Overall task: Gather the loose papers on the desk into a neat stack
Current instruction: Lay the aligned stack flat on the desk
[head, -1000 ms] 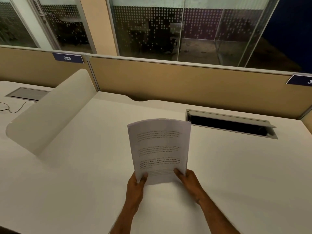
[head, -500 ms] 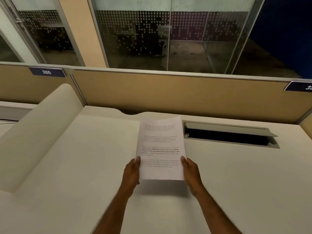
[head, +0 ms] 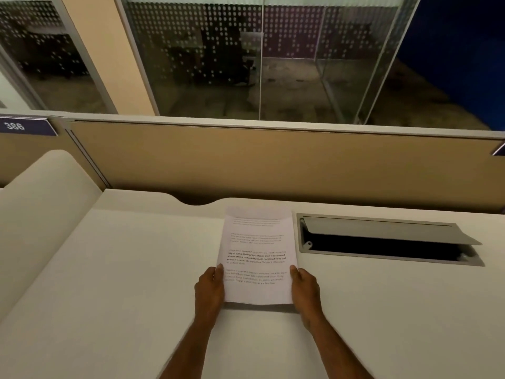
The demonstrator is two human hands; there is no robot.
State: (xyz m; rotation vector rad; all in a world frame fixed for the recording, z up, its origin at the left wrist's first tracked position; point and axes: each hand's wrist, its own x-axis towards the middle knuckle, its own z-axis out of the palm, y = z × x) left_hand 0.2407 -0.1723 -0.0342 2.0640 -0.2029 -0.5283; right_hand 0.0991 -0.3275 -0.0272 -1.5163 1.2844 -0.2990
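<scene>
A stack of white printed papers [head: 258,253] lies nearly flat on the white desk [head: 136,269], its edges lined up and its near edge slightly lifted, casting a thin shadow. My left hand [head: 209,292] grips the stack's lower left side, thumb on top. My right hand [head: 304,289] grips the lower right side the same way. Only the top sheet's text shows; how many sheets lie under it is hidden.
An open cable tray [head: 382,239] with a raised grey flap is cut into the desk just right of the papers. A tan partition [head: 273,162] closes the back. A curved white divider [head: 41,214] rises at the left. A label reading 386 [head: 16,126] sits on the partition.
The stack has gone from upright and curved in both hands to lowered and laid almost flat, farther back on the desk. My hands have shifted from its bottom edge to its sides.
</scene>
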